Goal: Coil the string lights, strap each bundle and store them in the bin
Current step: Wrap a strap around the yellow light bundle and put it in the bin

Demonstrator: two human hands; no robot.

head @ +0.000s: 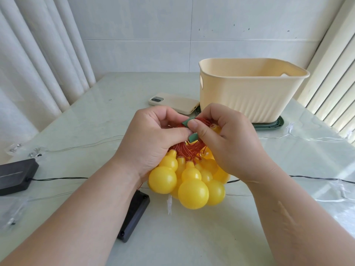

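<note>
Left hand (151, 135): centre of frame, fingers curled round the red wire coil (192, 150), thumb against the strap.
Right hand (228, 139): touching the left, thumb and fingers pinching the green strap (192, 138) that wraps the coil.
Bulbs (193, 191): yellow, gourd-shaped, clustered just below both hands.
Phone (176, 102): face down on the table (96, 116), behind the hands.
Bin (249, 96): cream, upright, upper right, standing on a green tray (269, 125).
Black boxes: one (134, 214) beside the left forearm, one (15, 175) at the left edge.

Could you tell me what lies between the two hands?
Head view: a green strap round the red wire coil, held by left hand and right hand.
</note>
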